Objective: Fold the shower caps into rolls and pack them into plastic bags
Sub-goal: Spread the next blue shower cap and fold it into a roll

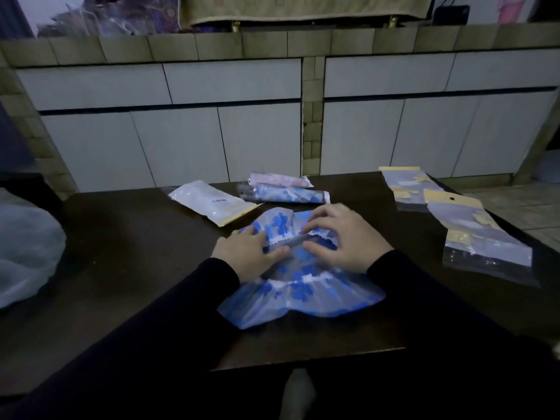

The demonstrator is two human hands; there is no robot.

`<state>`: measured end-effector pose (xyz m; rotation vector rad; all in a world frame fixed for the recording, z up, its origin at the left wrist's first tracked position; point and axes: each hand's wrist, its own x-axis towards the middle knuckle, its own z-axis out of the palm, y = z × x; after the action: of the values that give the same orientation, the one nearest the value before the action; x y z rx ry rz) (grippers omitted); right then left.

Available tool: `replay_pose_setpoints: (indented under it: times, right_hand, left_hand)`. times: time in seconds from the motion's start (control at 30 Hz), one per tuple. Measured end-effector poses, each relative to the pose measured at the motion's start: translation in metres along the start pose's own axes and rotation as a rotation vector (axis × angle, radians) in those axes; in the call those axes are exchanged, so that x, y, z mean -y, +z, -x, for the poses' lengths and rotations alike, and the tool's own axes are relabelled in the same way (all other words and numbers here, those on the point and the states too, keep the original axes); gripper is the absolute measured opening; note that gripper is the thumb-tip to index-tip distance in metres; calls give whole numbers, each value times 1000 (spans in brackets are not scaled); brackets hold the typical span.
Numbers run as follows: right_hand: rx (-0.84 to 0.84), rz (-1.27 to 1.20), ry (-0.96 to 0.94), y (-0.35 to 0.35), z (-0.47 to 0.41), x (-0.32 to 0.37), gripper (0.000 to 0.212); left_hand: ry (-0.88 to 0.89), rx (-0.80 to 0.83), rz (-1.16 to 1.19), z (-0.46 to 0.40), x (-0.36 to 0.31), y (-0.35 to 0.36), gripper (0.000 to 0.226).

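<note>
A clear shower cap (303, 294) with blue flowers and a white elastic band lies spread on the dark table (136, 256) in front of me. My left hand (247, 253) presses on its left part, thumb pointing right along a fold. My right hand (342, 237) lies over its right part, fingers curled on the plastic near the fold. Behind the cap lie a packed blue roll (291, 194) and a packed pink roll (280, 179) in plastic bags. A white bag (212, 201) lies to the left of them.
Two empty clear bags (407, 187) (478, 237) with yellow headers lie at the table's right edge. A pale crumpled plastic bag (27, 253) sits at the left. White cabinet doors (212, 131) stand behind the table.
</note>
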<state>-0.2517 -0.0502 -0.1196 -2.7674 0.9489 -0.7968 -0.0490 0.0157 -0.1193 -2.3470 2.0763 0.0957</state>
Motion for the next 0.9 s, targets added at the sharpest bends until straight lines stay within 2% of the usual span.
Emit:
replay_pose_setpoints:
  times: [0.07, 0.2, 0.33, 0.37, 0.43, 0.53, 0.63, 0.73, 0.9]
  right_hand:
    - [6, -109, -24, -7, 9, 11, 30]
    - [218, -204, 79, -16, 26, 13, 37]
    - [217, -341, 192, -22, 44, -7, 34]
    - [226, -369, 210, -23, 47, -12, 34]
    - [276, -401, 226, -25, 52, -19, 41]
    - [385, -301, 181, -26, 55, -23, 62]
    - [333, -227, 97, -28, 58, -21, 73]
    - [167, -136, -39, -33, 62, -16, 71]
    - [212, -111, -53, -31, 66, -17, 51]
  left_hand:
    - [-40, -3, -23, 10, 6, -4, 69]
    - [15, -1, 81, 31, 13, -17, 64]
    - [234, -64, 303, 44, 39, -17, 18]
    - [309, -55, 356, 45, 47, -14, 13]
    - [383, 0, 446, 49, 59, -7, 20]
    - [383, 109, 544, 54, 64, -6, 65]
    - [381, 205, 532, 53, 64, -7, 81]
    - [363, 192, 506, 51, 67, -6, 81]
    - [349, 143, 581, 50, 66, -4, 54]
